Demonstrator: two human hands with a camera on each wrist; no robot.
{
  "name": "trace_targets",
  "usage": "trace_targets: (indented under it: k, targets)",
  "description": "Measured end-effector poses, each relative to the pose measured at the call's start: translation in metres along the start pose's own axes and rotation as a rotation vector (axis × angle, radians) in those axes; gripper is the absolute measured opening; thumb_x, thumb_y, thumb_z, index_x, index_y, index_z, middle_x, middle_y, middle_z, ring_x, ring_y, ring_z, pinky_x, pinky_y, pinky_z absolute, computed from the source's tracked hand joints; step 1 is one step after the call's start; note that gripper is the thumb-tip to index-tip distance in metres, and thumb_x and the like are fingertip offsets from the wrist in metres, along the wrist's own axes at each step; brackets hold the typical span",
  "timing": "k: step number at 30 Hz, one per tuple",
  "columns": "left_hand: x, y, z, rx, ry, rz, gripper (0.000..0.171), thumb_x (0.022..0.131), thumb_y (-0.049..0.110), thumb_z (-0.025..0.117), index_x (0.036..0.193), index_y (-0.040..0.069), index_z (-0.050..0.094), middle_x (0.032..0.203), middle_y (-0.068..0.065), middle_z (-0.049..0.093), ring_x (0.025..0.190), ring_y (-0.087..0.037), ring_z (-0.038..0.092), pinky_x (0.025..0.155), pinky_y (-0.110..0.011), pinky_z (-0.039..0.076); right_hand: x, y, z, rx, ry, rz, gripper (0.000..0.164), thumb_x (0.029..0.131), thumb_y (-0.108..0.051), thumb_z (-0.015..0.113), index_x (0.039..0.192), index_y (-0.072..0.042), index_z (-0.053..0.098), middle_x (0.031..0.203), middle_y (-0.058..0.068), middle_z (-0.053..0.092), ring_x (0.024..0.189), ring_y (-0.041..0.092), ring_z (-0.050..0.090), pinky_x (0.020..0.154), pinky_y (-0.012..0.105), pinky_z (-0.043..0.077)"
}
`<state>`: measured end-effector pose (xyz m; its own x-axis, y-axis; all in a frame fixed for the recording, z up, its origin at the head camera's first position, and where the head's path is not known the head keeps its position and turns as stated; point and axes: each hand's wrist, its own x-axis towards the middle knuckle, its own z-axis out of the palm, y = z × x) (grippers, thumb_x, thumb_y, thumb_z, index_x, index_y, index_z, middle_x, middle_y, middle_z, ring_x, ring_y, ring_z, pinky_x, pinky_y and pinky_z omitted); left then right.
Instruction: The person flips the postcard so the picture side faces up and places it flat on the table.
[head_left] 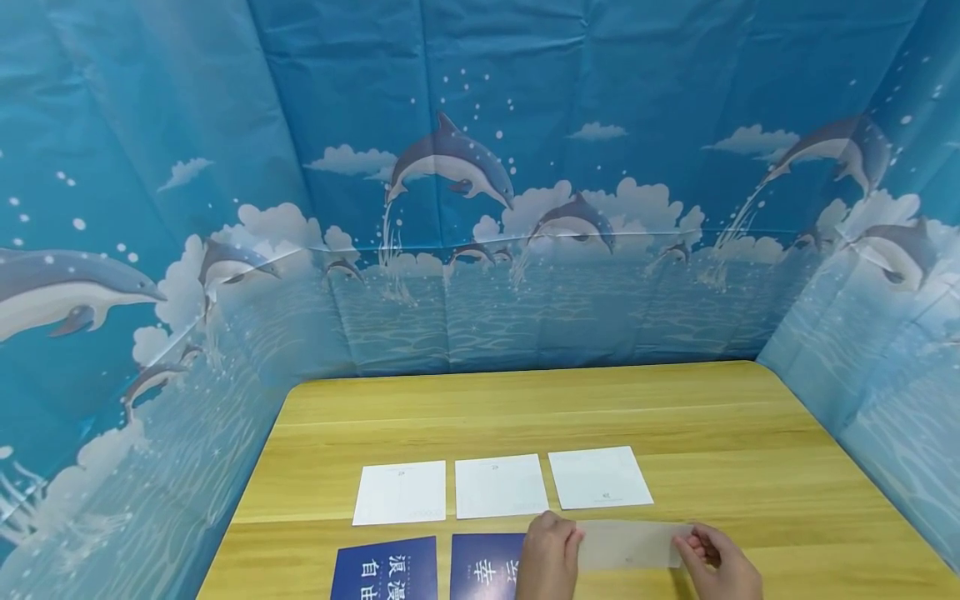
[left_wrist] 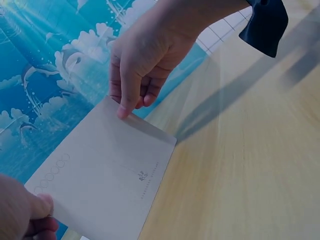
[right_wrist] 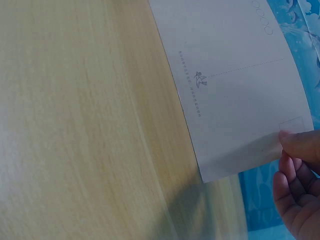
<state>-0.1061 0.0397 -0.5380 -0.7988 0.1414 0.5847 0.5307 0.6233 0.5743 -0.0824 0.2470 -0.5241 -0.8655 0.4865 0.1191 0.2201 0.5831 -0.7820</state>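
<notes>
Both hands hold one postcard above the table, its white back with a small bird drawing and a row of circles showing in both wrist views. My left hand pinches one short edge between thumb and fingers. At the opposite edge, near the printed stamp box, my right hand pinches the card with thumb and forefinger. The other fingers of the right hand curl loosely below. In the head view the postcard looks tilted, seen at a slant. Close to the left hand lies a blue card, partly hidden by it.
Three white cards, left, middle and right, lie in a row on the wooden table. Another blue card with white characters lies at the front left. A dolphin-print curtain surrounds the table's back and sides.
</notes>
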Motion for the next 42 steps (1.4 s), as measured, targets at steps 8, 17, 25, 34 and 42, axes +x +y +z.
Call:
trace_targets:
  k: [8,17,25,34,42]
  targets:
    - [-0.002,0.002,-0.001,-0.204,-0.127,-0.244,0.015,0.084,0.019,0.065,0.071,0.012,0.069,0.062,0.015,0.049,0.056,0.003,0.043,0.05,-0.015,0.036,-0.002,0.0,-0.001,0.096,0.029,0.084,0.03,0.077,-0.004,0.07,0.097,0.016,0.061,0.073,0.008,0.062,0.058,0.0,0.049,0.052,0.013,0.042]
    - [-0.002,0.003,-0.002,-0.443,-0.19,-0.468,0.017,0.085,0.017,0.064,0.071,0.009,0.069,0.059,0.015,0.054,0.051,0.003,0.044,0.047,-0.016,0.038,-0.004,-0.003,-0.003,0.215,0.035,0.218,0.046,0.08,-0.022,0.07,0.104,0.016,0.06,0.072,0.002,0.063,0.057,0.0,0.053,0.052,0.014,0.043]
    - [-0.002,0.002,-0.004,-0.519,-0.257,-0.536,0.025,0.09,0.019,0.058,0.067,0.01,0.065,0.06,0.013,0.055,0.044,0.0,0.034,0.043,-0.018,0.031,-0.004,-0.003,-0.008,0.264,-0.021,0.292,0.052,0.084,-0.028,0.065,0.11,0.016,0.057,0.074,0.003,0.065,0.06,0.002,0.056,0.054,0.018,0.046]
    - [-0.002,0.005,-0.007,-0.563,-0.237,-0.583,0.023,0.087,0.012,0.058,0.067,0.007,0.066,0.057,0.011,0.056,0.045,0.0,0.037,0.045,-0.017,0.032,-0.003,-0.002,-0.011,0.451,-0.044,0.29,0.039,0.095,-0.016,0.045,0.099,0.021,0.057,0.067,-0.001,0.063,0.06,0.006,0.058,0.058,0.02,0.048]
    - [-0.002,0.007,-0.004,-0.563,-0.209,-0.613,0.026,0.083,0.01,0.058,0.058,0.006,0.065,0.052,0.012,0.053,0.043,0.0,0.036,0.043,-0.016,0.029,-0.004,-0.002,-0.013,0.475,-0.026,0.296,0.041,0.096,-0.019,0.041,0.088,0.016,0.061,0.064,0.0,0.062,0.058,0.007,0.057,0.056,0.019,0.047]
